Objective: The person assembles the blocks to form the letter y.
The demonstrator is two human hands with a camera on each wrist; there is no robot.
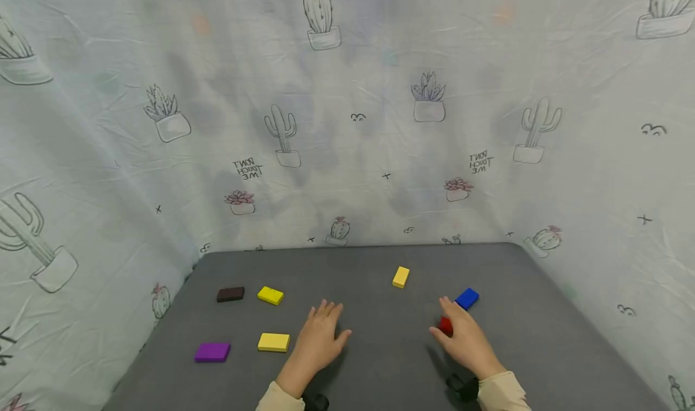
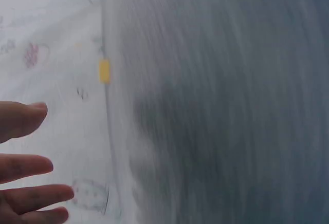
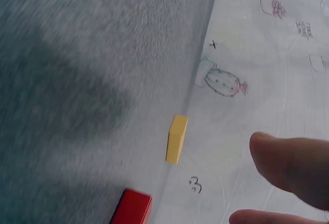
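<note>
My left hand (image 1: 318,343) hovers over the grey table with its fingers spread and nothing in them; a light yellow block (image 1: 274,342) lies just to its left. On the right, my right hand (image 1: 466,337) is held above the table, thumb apart from the fingers. It partly covers a red block (image 1: 446,325), which shows between thumb and fingers in the head view and low in the right wrist view (image 3: 132,207). Beyond its fingertips lies a blue block (image 1: 467,299). Both wrist views show loosely extended fingers (image 2: 36,198) holding nothing.
At the table's left lie a dark brown block (image 1: 230,294), a bright yellow block (image 1: 270,295) and a purple block (image 1: 212,352). Another yellow block (image 1: 400,277) sits near the back edge. A cactus-print cloth (image 1: 358,175) hangs behind and beside the grey table (image 1: 380,363).
</note>
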